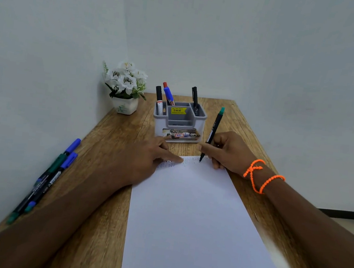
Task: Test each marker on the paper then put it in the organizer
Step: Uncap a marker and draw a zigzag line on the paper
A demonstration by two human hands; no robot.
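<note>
From the head view, the right hand (pixel 228 152) has its grip closed around a green-capped marker (pixel 212 133), tip down on the far edge of the paper (pixel 188 222), beside a row of faint test strokes (pixel 181 162). The left hand (pixel 147 161) grasps nothing; it lies flat with its forefinger pressing the sheet's far left corner.

To do this well, keep that finger down so the sheet cannot slide, make a short light stroke clear of the older marks, and check the colour shows. The organizer (pixel 178 121) stands just beyond the paper with 4 markers in it. More markers (pixel 47 177) wait at the table's (pixel 101 224) left edge.
</note>
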